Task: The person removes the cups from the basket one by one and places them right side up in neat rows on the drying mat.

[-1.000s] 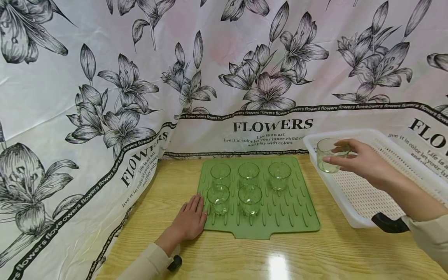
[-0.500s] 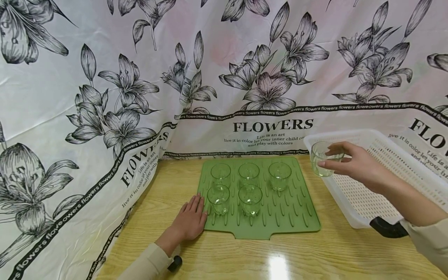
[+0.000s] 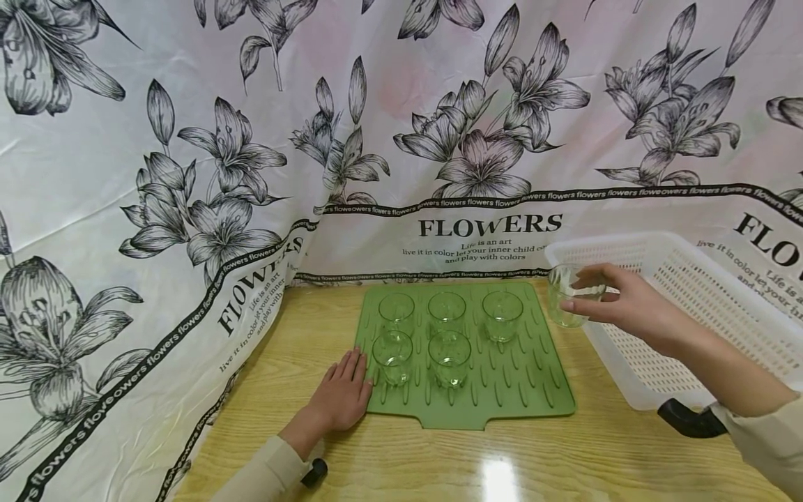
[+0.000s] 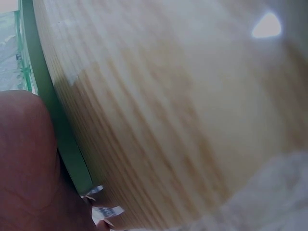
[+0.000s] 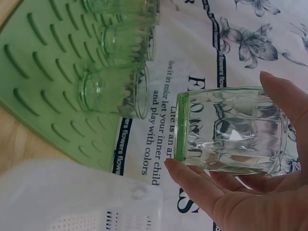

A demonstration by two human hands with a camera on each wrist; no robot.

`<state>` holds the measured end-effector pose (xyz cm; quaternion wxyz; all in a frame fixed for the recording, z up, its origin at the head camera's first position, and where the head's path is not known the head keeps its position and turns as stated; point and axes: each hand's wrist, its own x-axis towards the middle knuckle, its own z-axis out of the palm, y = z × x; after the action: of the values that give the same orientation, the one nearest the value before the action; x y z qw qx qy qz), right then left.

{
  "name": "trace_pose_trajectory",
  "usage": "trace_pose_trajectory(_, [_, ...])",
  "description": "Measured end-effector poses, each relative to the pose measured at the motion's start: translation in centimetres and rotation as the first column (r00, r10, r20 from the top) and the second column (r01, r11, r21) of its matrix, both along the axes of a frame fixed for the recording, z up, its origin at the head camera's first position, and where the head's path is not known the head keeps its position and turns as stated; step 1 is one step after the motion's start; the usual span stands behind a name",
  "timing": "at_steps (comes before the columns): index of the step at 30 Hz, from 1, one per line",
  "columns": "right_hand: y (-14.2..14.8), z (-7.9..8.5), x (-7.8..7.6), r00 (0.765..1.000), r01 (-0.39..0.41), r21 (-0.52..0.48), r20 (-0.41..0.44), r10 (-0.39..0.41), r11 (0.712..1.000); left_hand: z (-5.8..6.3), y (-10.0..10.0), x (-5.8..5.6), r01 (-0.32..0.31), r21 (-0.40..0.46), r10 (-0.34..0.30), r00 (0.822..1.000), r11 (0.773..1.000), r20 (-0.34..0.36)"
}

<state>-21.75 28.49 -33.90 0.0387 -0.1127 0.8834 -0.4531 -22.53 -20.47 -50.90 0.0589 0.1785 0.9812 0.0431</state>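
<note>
In the head view my right hand (image 3: pixel 633 307) grips a clear drinking glass (image 3: pixel 564 296) in the air, between the white basket and the green mat's right edge. The right wrist view shows this glass (image 5: pixel 228 130) held between thumb and fingers, with faceted sides and a thick base. On the ribbed green drying mat (image 3: pixel 521 383) stand several like glasses: three along the back, such as the back right glass (image 3: pixel 502 317), and two in front, such as the front left glass (image 3: pixel 392 358). My left hand (image 3: pixel 341 394) lies flat on the table, fingertips at the mat's left edge.
A white perforated plastic basket (image 3: pixel 617 369) stands right of the mat, partly behind my right forearm. The wooden table (image 3: pixel 401 464) shows in front. A white cloth with black flower prints (image 3: pixel 351 244) hangs behind and to the left.
My right hand has carried the glass left and slightly toward me, from over the basket's edge to near the mat. The left hand has stayed in place.
</note>
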Motion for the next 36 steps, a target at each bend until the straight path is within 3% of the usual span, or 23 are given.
trace_pose_trajectory(18, [-1.5,-1.5,1.0,0.999,-0.05,-0.044,-0.001,0.05,0.998,0.2,0.1,0.2,0.009,0.011,-0.009,1.0,1.0,-0.001])
trace_pose_trajectory(26, [-1.9,-2.0,1.0,0.997,-0.07,-0.076,0.006,0.071,0.995,1.5,0.6,0.7,-0.006,0.015,0.006,1.0,1.0,0.026])
trace_pose_trajectory(30, [-2.3,-2.2,1.1,0.997,-0.076,-0.086,0.005,0.077,0.993,0.4,0.2,0.2,0.0,-0.001,0.0,1.0,1.0,0.004])
trace_pose_trajectory(36, [-2.8,-2.5,1.3,0.997,-0.077,-0.096,0.004,0.078,0.992,0.0,0.0,0.0,0.008,0.001,-0.008,1.0,1.0,-0.009])
